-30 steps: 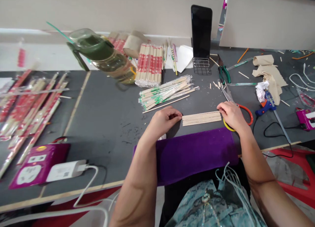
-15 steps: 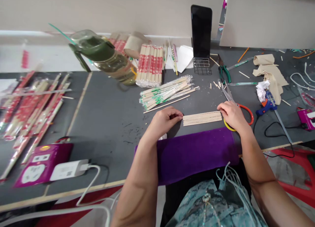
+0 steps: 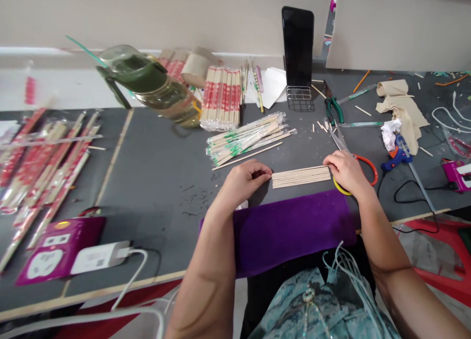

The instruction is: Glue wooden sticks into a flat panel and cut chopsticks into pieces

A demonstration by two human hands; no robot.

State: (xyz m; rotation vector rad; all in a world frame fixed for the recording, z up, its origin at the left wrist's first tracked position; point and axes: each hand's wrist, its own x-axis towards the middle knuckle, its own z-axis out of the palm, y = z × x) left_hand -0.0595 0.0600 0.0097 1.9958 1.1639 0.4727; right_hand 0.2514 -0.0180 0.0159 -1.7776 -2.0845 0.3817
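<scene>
Several pale wooden sticks (image 3: 300,177) lie side by side on the grey table, forming a flat row. My left hand (image 3: 250,178) has its closed fingertips at the row's left end. At the right end, my right hand (image 3: 344,169) touches the sticks with its fingers pressed together. Scissors with a red and yellow handle (image 3: 371,168) lie partly under my right hand. A purple cloth (image 3: 294,231) is spread along the table's front edge, just below the sticks.
Wrapped sticks (image 3: 246,139) lie behind my left hand, near a green bottle (image 3: 147,81). A phone (image 3: 298,47) stands in a wire holder. Green-handled pliers (image 3: 334,108) and a blue glue gun (image 3: 399,155) are at right. A purple power strip (image 3: 61,248) sits at left.
The whole view has shifted slightly, so things appear a little further left. Both hands keep their places at the ends of the stick row.
</scene>
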